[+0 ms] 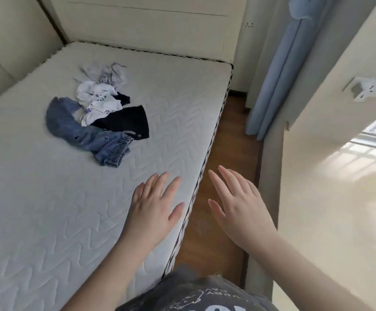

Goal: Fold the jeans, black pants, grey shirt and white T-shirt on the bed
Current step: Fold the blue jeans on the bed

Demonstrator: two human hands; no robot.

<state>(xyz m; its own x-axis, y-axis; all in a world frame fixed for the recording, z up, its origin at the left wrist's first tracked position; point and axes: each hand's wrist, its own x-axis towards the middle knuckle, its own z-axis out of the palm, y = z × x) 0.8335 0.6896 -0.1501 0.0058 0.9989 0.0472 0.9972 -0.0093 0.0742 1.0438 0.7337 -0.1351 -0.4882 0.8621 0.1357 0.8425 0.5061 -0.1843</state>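
Both hands are held out with fingers straight and spread, holding nothing: the left hand over the bed's near right edge, the right hand over the floor. The clothes lie crumpled well beyond the fingertips, far left: jeans nearest, black pants, white T-shirt, grey shirt farthest. The T-shirt's print is unreadable.
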